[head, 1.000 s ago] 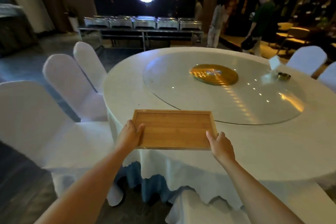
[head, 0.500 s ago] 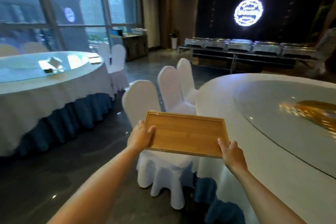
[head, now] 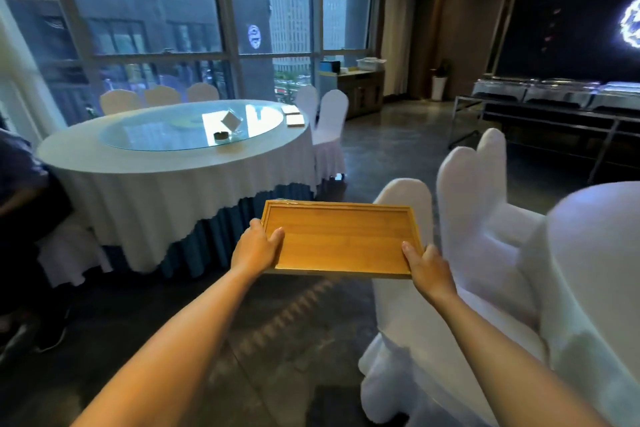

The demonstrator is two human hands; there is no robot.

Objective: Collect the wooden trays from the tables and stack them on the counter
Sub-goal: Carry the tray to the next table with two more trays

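Note:
I carry a rectangular wooden tray (head: 339, 237) level in front of me, over the dark floor. My left hand (head: 256, 248) grips its near left corner and my right hand (head: 427, 265) grips its near right corner, thumbs on top. Two more pale trays (head: 295, 116) lie at the far right edge of a round white-clothed table (head: 166, 180) ahead on the left. A wooden counter (head: 360, 90) stands by the windows beyond that table.
White-covered chairs (head: 460, 229) crowd close on my right. Two more covered chairs (head: 329, 128) stand beside the far table. A person in dark clothes (head: 20, 204) is at the left edge. A buffet stand with chafing dishes (head: 554, 104) lines the right wall.
I lifted the tray off the round table and turned left with it. The first table has swung out of sight, and the second table and windows have come into view.

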